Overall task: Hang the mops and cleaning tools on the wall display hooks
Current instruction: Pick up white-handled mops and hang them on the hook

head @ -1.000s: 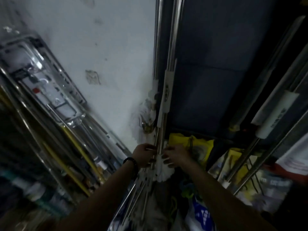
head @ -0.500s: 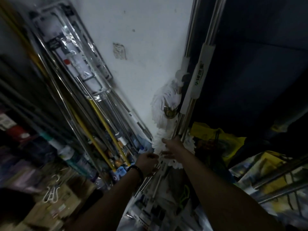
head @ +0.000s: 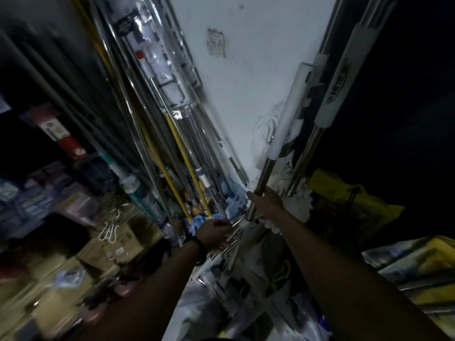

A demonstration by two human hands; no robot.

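A mop with a shiny metal pole (head: 263,175) and a white foam sleeve (head: 288,112) stands upright against the white wall (head: 253,57). My right hand (head: 267,203) is shut around its pole just above a white stringy mop head (head: 295,205). Lower and to the left, my left hand (head: 213,233), with a dark wristband, is closed on the bottom part of the metal poles (head: 234,238). A second pole with a printed white sleeve (head: 339,84) hangs just to the right.
Wrapped mops and yellow-handled poles (head: 177,143) lean along the wall at left. Cardboard boxes (head: 103,247) and white hooks (head: 108,231) lie low on the left. Yellow packages (head: 344,200) sit at right, and more wrapped goods below.
The view has swung left and down. My right hand has slid up onto the sleeved pole and grips it; my left hand has dropped lower on the poles.
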